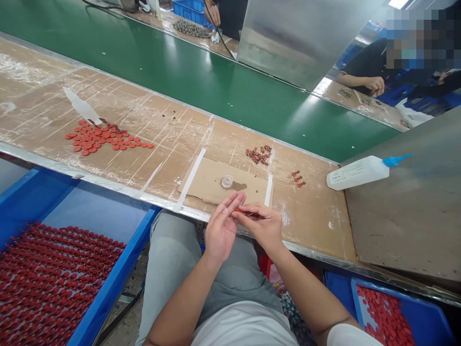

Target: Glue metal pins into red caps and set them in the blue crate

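My left hand (pixel 221 230) is turned palm up in front of the table edge, its fingers stretched out and close together. My right hand (pixel 264 226) pinches a small red disc (pixel 239 210) between thumb and fingers, against the left fingers. A dark thin part shows by the right fingertips; most of the piece is hidden. Just beyond the hands, a small clear cup (pixel 227 181) stands on a taped cardboard sheet (pixel 205 178), beside a wet dark stain. Behind it lies a pile of red pieces with dark parts (pixel 258 154). A few similar pieces (pixel 298 179) lie further right.
Loose red discs (pixel 90 138) lie at left near a white strip (pixel 82 105). A white bottle with blue nozzle (pixel 360 173) leans by a metal panel (pixel 406 202). Blue trays (pixel 108 283) flank my legs. Beyond the green belt (pixel 201 81), other people work.
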Demonstrator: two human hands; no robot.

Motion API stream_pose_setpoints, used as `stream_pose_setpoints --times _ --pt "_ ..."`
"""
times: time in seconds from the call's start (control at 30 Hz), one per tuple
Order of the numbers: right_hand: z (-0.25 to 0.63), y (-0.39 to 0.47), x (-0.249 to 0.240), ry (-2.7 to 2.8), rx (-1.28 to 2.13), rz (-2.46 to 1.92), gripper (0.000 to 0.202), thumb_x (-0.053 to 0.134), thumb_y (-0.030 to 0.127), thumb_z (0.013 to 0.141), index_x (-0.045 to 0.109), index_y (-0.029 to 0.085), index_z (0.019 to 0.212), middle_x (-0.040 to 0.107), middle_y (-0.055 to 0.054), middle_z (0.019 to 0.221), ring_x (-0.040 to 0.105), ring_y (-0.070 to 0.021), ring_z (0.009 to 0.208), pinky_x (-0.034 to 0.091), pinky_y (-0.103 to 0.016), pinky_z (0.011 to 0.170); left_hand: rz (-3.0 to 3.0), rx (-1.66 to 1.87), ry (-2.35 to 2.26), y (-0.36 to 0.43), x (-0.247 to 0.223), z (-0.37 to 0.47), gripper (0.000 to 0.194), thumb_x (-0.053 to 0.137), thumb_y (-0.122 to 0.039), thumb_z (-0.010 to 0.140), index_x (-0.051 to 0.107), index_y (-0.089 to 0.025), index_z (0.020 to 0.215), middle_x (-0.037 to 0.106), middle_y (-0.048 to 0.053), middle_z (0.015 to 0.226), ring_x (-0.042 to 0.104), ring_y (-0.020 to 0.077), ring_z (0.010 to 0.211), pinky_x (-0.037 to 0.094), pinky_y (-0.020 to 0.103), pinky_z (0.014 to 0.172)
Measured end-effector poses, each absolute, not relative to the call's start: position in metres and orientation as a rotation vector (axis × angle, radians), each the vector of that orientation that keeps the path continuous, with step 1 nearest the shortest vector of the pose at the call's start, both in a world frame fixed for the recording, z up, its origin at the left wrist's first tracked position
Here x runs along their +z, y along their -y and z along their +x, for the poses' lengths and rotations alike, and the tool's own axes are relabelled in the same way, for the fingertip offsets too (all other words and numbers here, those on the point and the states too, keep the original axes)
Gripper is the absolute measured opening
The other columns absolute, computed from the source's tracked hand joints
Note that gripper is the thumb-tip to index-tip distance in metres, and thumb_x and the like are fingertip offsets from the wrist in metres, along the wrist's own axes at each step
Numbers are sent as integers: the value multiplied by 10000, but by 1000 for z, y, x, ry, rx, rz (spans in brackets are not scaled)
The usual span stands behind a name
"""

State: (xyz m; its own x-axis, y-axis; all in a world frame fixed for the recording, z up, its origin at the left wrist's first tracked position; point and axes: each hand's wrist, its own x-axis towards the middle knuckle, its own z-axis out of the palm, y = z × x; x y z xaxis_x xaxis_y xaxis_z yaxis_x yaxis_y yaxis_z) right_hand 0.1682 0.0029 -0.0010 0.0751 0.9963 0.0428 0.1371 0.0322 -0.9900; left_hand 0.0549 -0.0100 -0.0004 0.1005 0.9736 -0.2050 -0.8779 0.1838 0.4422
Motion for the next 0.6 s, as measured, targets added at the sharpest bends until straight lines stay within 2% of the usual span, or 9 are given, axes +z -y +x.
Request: stream_pose_setpoints --times 0.2,0.37,0.6 --pt "161 -5 6 1021 1218 -1354 254 823 319 624 747 188 827 757 -46 811 719 -211 726 633 -367 719 274 1437 -490 9 -1 57 478 600 -118 805 565 -250 1264 447 72 1480 308 205 1419 255 333 1168" --pt "154 -6 9 923 1286 -1316 271 837 316 604 728 176 809 752 -40 771 717 -197 720 633 -356 728 256 1522 -499 7 -1 58 500 621 -125 798 551 -276 1269 433 59 1490 292 203 1424 246 341 1177" --pt "156 -10 9 980 1329 -1256 262 849 274 591 707 180 789 737 -21 749 693 -144 672 619 -277 685 323 1535 -483 10 1 57 477 599 -117 815 566 -281 1263 454 50 1476 312 198 1417 237 335 1178"
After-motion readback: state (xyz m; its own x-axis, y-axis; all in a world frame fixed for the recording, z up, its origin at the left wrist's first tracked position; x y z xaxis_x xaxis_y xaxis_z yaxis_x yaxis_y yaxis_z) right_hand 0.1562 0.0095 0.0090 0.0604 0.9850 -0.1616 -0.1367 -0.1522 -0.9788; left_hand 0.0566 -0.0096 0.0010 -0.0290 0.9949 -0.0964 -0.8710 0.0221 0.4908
